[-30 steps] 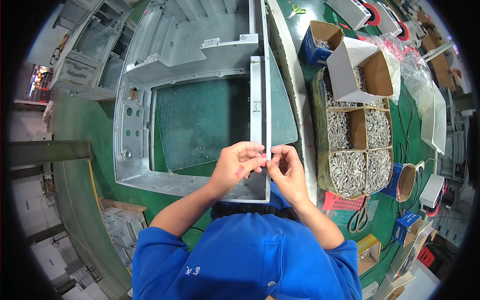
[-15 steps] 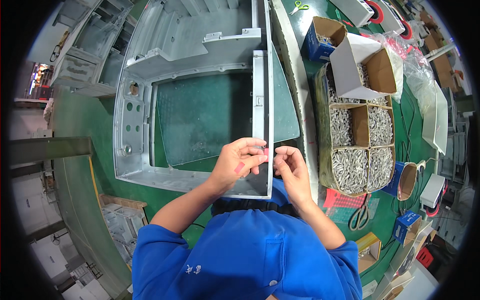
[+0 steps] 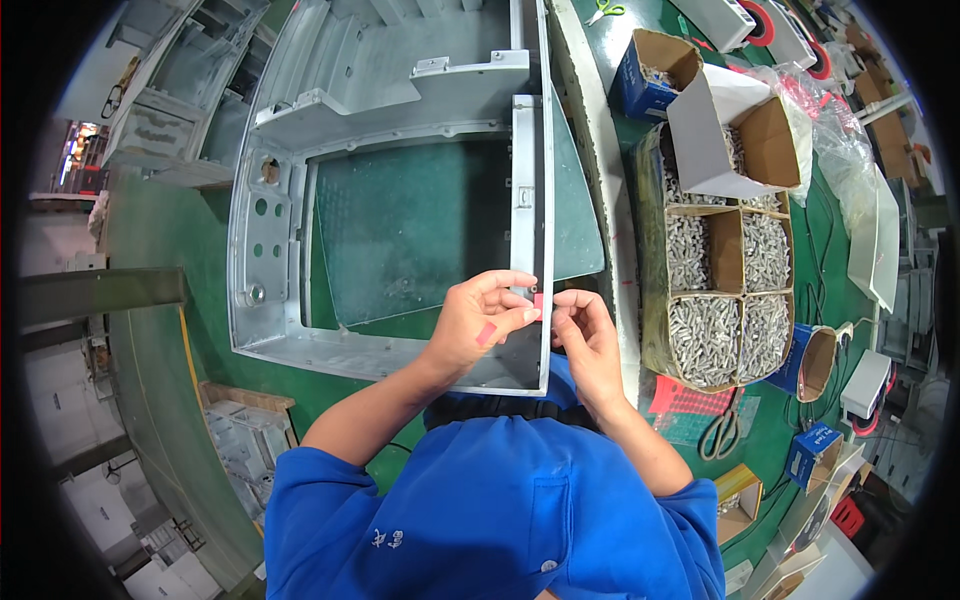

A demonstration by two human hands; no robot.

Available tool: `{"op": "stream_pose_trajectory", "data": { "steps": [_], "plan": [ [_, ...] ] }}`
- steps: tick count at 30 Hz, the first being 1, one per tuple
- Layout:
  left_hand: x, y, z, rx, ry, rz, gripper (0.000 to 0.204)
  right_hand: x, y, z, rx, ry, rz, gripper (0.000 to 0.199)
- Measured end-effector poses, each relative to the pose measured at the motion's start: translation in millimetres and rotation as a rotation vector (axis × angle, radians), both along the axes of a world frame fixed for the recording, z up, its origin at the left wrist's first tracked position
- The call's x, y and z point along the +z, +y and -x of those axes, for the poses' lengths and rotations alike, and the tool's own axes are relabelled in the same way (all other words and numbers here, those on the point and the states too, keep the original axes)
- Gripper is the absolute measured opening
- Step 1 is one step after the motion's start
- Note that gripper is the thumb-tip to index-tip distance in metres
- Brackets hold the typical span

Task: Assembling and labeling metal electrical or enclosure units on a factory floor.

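A large grey metal frame (image 3: 400, 365) with a wide rectangular opening lies in front of me. My left hand (image 3: 478, 322) is inside its near right corner, thumb and fingers pinching a small piece of red tape (image 3: 539, 304) at the right wall. A second red piece of tape (image 3: 486, 333) is stuck on the back of that hand. Just outside the same wall, my right hand (image 3: 590, 335) has its thumb and forefinger closed together, with the fingertips close to the wall's edge. Whatever those fingertips hold, if anything, is too small to make out.
Right of the frame stands a divided cardboard box (image 3: 705, 340) full of small metal parts, with an open white carton (image 3: 730, 150) on top. Dark-handled scissors (image 3: 720, 435) lie beside a red mat (image 3: 680, 398). Green scissors (image 3: 604, 12) lie at the far end. Grey metal housings (image 3: 170, 130) stand left.
My right fingertips have come slightly closer to the frame's wall and the red tape. The whole view has shifted a little; my left hand keeps its pinch.
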State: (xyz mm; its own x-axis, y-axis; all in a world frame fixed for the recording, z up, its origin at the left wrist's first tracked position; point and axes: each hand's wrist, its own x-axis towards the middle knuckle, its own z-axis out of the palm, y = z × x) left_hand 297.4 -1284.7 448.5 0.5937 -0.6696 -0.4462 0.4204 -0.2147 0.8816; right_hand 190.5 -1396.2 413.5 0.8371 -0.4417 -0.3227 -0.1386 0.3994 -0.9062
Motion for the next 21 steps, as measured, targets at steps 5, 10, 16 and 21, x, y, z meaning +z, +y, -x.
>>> {"op": "stream_pose_trajectory", "data": {
  "steps": [5,10,16,21],
  "plan": [
    [-4.0,-0.1,2.1,0.016,-0.034,0.044,0.031,0.8,0.5,-1.1,-0.006,0.003,-0.008,0.015],
    [-7.5,0.8,2.1,0.007,-0.064,0.070,0.031,-1.7,0.4,-1.0,-0.004,0.001,0.004,0.014],
    [1.1,-0.3,-2.4,-0.020,-0.007,0.029,0.033,1.7,-0.5,0.1,0.010,0.015,-0.009,0.015],
    [6.5,-0.1,-6.3,-0.082,0.037,-0.023,0.036,-0.6,-0.6,1.9,0.014,0.007,-0.011,0.015]
  ]
}}
